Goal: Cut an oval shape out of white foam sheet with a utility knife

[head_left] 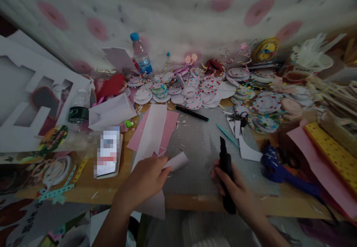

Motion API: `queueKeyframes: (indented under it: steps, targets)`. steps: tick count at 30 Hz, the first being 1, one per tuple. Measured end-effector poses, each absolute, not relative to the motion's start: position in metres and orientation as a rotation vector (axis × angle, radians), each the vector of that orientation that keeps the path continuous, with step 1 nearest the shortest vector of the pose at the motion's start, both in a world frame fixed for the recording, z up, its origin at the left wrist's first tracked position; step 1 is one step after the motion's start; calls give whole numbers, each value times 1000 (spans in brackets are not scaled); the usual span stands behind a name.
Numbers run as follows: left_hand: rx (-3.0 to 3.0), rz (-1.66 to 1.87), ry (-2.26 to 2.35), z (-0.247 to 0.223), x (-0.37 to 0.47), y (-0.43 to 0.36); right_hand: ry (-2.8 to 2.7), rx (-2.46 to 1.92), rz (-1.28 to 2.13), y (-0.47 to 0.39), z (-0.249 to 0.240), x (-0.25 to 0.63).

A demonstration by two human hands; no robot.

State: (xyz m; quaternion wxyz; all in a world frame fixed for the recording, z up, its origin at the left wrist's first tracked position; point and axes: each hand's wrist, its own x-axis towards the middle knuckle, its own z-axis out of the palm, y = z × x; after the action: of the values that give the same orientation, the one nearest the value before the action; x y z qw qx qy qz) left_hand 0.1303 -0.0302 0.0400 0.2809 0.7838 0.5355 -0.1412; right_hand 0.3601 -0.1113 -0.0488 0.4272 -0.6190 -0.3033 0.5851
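Note:
My left hand (147, 178) is closed on a small rolled piece of white paper (177, 162), its end pointing right over the grey cutting mat (195, 143). Under and beyond this hand, a long white paper strip (152, 128) lies across pink paper (169, 126). My right hand (230, 178) grips a black utility knife (226, 161), blade end away from me, above the mat's right half. A black pen (192, 113) rests at the mat's far edge. To the right lie a thin teal strip (227, 135) and an angled white paper piece (248, 150).
Decorated paper discs (192, 87) pile along the back beside a water bottle (141, 55). A phone (108, 152) and an open white paper box (111, 111) are at left. A blue glue gun (287, 172) and a yellow dotted piece (331, 154) sit at right.

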Motion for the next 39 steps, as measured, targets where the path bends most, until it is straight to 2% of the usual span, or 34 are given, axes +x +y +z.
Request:
queueKeyframes:
  steps: [8,13,20,26,30,39]
  targets:
    - [2180,-549,1472,48,147,-32,-945,-1527,1633,-114,-52,336]
    - [2254,-481,1404,45,164,-35,-1299,-1561,1408,-118,-49,335]
    - [2192,-618,1398,42,184,-55,-1535,-1768,1186,-137,-41,354]
    - [2113,-716,1437,42,192,-63,-1765,-1701,1206,-160,-50,354]
    - [2093,-756,1415,42,193,-60,-1866,-1621,1059,-161,-55,348]
    - [2073,-869,1350,39,195,-53,-1983,-1564,1022,-146,-39,347]
